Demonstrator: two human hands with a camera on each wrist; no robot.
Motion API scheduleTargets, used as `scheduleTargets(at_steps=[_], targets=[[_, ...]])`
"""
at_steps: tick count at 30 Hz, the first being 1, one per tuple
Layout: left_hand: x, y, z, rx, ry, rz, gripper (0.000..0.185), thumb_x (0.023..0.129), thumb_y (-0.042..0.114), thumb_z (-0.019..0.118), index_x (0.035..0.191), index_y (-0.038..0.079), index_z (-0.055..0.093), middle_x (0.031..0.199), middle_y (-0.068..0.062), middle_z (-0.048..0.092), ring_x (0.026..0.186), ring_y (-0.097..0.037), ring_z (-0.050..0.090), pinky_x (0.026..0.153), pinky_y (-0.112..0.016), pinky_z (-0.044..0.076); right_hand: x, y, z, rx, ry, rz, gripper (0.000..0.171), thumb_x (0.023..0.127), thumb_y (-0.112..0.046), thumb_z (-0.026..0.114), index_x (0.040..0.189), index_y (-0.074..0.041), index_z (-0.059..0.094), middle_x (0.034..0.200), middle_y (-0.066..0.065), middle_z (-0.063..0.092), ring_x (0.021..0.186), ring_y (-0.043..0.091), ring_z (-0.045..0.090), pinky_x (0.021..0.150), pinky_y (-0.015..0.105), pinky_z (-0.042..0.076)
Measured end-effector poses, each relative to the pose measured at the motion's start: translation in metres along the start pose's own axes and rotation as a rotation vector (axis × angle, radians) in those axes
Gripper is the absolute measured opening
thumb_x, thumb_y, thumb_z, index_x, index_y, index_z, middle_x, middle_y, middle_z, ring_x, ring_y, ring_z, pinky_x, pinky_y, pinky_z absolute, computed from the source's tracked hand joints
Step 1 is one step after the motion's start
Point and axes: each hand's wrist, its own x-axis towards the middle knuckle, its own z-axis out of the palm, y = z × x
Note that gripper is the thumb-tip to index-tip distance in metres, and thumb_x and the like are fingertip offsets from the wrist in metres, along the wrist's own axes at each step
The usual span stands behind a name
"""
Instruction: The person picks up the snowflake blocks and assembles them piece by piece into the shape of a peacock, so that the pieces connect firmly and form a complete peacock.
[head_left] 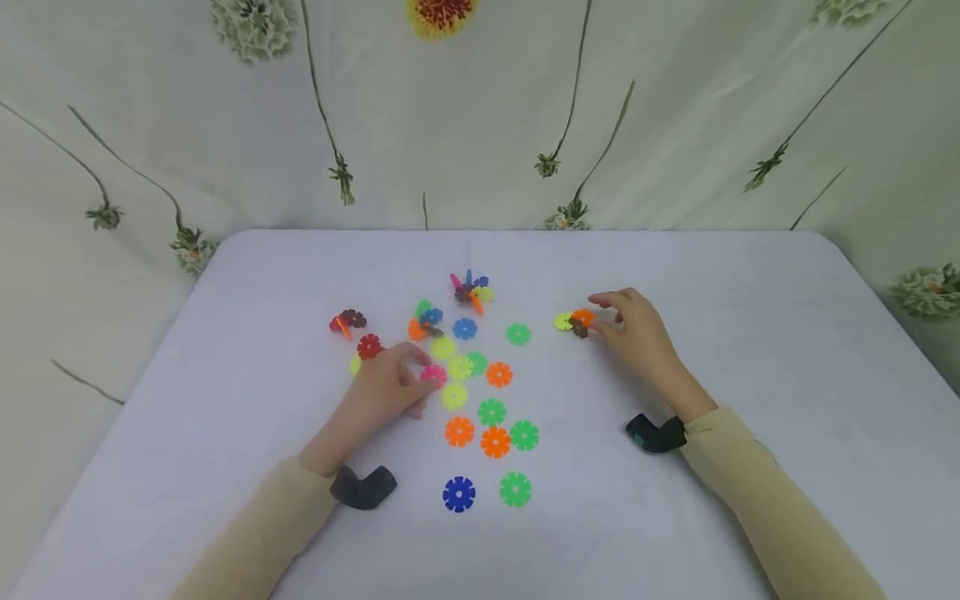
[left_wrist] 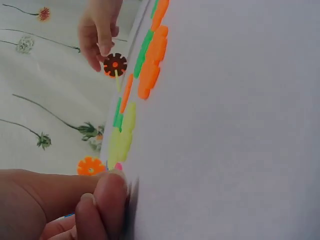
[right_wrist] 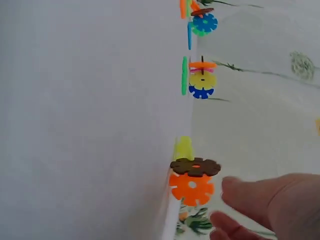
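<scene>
My left hand (head_left: 384, 385) pinches a pink notched plastic disc (head_left: 433, 376) between thumb and finger, low over the table. Only a sliver of the pink disc (left_wrist: 118, 166) shows past the fingertips in the left wrist view. At the right, a small joined piece has an orange disc (right_wrist: 191, 189), a brown disc (right_wrist: 195, 167) and a yellow disc (head_left: 562, 322). My right hand (head_left: 637, 337) is right beside it, thumb and fingers spread apart. A small gap separates the thumb from the orange disc in the right wrist view.
Loose green disc (head_left: 515, 489), orange disc (head_left: 459, 432) and dark blue disc (head_left: 459, 494) lie on the white table (head_left: 787, 350) among several others. Joined clusters stand at the back, one multicoloured (head_left: 471, 292), one with blue (head_left: 431, 317), and one red and brown (head_left: 348, 322).
</scene>
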Motion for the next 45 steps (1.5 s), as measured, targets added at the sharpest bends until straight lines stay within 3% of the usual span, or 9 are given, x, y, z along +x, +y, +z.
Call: scheduleTargets(at_steps=[3, 6, 11, 15, 21, 25, 29, 38, 45], targets=[[0.0, -0.001, -0.002, 0.024, -0.019, 0.013, 0.034, 0.085, 0.021, 0.071, 0.11, 0.007, 0.054, 0.066, -0.005, 0.057, 0.055, -0.015, 0.059, 0.059, -0.028, 0.051, -0.016, -0.021, 0.003, 0.013, -0.061, -0.141, 0.024, 0.082, 0.0, 0.07, 0.106, 0.0, 0.065, 0.098, 0.011, 0.061, 0.077, 0.023, 0.052, 0.066, 0.035, 0.044], [0.0, -0.002, -0.003, 0.028, -0.03, 0.024, 0.032, 0.084, 0.02, 0.071, 0.107, 0.006, 0.054, 0.068, -0.005, 0.058, 0.055, -0.015, 0.059, 0.06, -0.027, 0.051, -0.036, -0.042, 0.014, 0.074, -0.254, -0.256, 0.022, 0.081, -0.006, 0.073, 0.102, -0.004, 0.066, 0.093, 0.002, 0.06, 0.074, 0.016, 0.05, 0.064, 0.029, 0.045], [0.0, -0.001, -0.005, 0.026, -0.024, 0.061, 0.025, 0.085, 0.02, 0.071, 0.102, 0.006, 0.059, 0.07, -0.003, 0.058, 0.057, -0.014, 0.06, 0.061, -0.028, 0.051, -0.057, -0.062, 0.033, 0.053, -0.437, -0.272, 0.03, 0.077, -0.02, 0.078, 0.101, -0.011, 0.063, 0.092, -0.006, 0.051, 0.077, 0.01, 0.047, 0.067, 0.024, 0.044], [-0.001, 0.0, -0.007, -0.049, -0.048, 0.09, 0.022, 0.087, 0.022, 0.068, 0.103, 0.007, 0.064, 0.072, -0.003, 0.061, 0.063, -0.016, 0.061, 0.065, -0.029, 0.052, -0.059, -0.063, 0.038, 0.063, -0.433, -0.254, 0.027, 0.076, -0.017, 0.079, 0.091, -0.012, 0.057, 0.083, -0.006, 0.049, 0.076, 0.011, 0.048, 0.067, 0.025, 0.045], [-0.013, 0.005, 0.005, -0.498, -0.272, -0.004, 0.043, 0.086, 0.038, 0.066, 0.117, 0.008, 0.06, 0.104, -0.007, 0.064, 0.093, -0.019, 0.065, 0.084, -0.031, 0.049, -0.055, -0.057, 0.036, 0.257, -0.324, -0.174, 0.016, 0.083, -0.009, 0.072, 0.083, -0.015, 0.057, 0.063, -0.006, 0.045, 0.057, 0.009, 0.043, 0.052, 0.023, 0.037], [-0.027, 0.013, 0.018, -0.694, -0.396, -0.023, 0.049, 0.087, 0.039, 0.065, 0.125, 0.009, 0.054, 0.123, -0.011, 0.053, 0.107, -0.022, 0.058, 0.09, -0.031, 0.045, -0.054, -0.059, 0.036, 0.441, -0.208, -0.176, 0.005, 0.087, -0.004, 0.066, 0.087, -0.009, 0.065, 0.065, -0.003, 0.055, 0.057, 0.012, 0.052, 0.055, 0.023, 0.046], [-0.03, 0.022, 0.03, -0.847, -0.447, -0.032, 0.046, 0.09, 0.028, 0.064, 0.123, -0.001, 0.051, 0.12, -0.018, 0.054, 0.107, -0.026, 0.058, 0.09, -0.031, 0.045, -0.057, -0.061, 0.038, 0.551, -0.202, -0.222, 0.008, 0.088, -0.002, 0.063, 0.094, -0.003, 0.068, 0.074, -0.001, 0.064, 0.064, 0.016, 0.061, 0.062, 0.028, 0.053], [-0.031, 0.035, 0.04, -0.88, -0.413, -0.142, 0.033, 0.089, 0.02, 0.065, 0.109, -0.005, 0.055, 0.103, -0.017, 0.061, 0.094, -0.025, 0.063, 0.086, -0.03, 0.048, -0.062, -0.065, 0.044, 0.456, -0.21, -0.324, 0.011, 0.086, 0.003, 0.064, 0.095, -0.003, 0.069, 0.075, 0.0, 0.066, 0.065, 0.012, 0.062, 0.06, 0.023, 0.052], [-0.027, 0.034, 0.043, -0.88, -0.406, -0.12, 0.022, 0.092, 0.01, 0.059, 0.106, -0.007, 0.054, 0.096, -0.015, 0.064, 0.092, -0.023, 0.064, 0.085, -0.028, 0.048, -0.064, -0.068, 0.048, 0.397, -0.163, -0.375, 0.011, 0.086, 0.005, 0.062, 0.093, -0.001, 0.067, 0.077, 0.002, 0.066, 0.065, 0.01, 0.061, 0.06, 0.021, 0.051]])
